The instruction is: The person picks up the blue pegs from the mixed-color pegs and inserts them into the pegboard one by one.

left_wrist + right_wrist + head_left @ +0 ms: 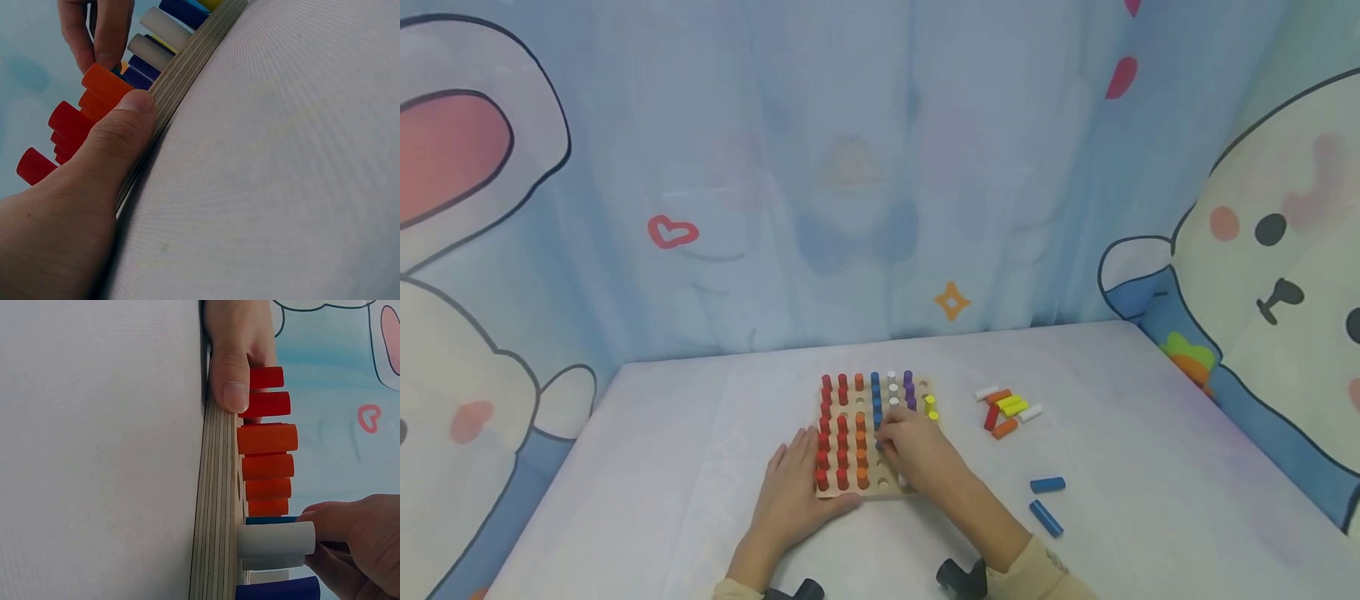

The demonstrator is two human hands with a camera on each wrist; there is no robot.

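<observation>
A wooden pegboard [215,487] holds upright pegs in coloured columns. My left hand [790,492] lies along its left side, fingers straight and thumb on the near edge. Between the thumb and fingertips of my right hand [921,450] is a blue peg [269,520], standing in the blue column at the board; its lower part is largely hidden behind a white peg [275,539]. To the left are red pegs [842,459] and orange pegs [862,478]. Purple pegs [909,390] and yellow pegs [930,402] stand farther right. An unfilled hole [882,482] shows near the front edge.
Right of the board, a loose pile has orange [1004,428], yellow [1013,407], red [992,417] and white pegs [1031,412]. Two blue pegs [1047,484] lie nearer on the white tabletop [1150,467]. A printed curtain [760,275] hangs behind.
</observation>
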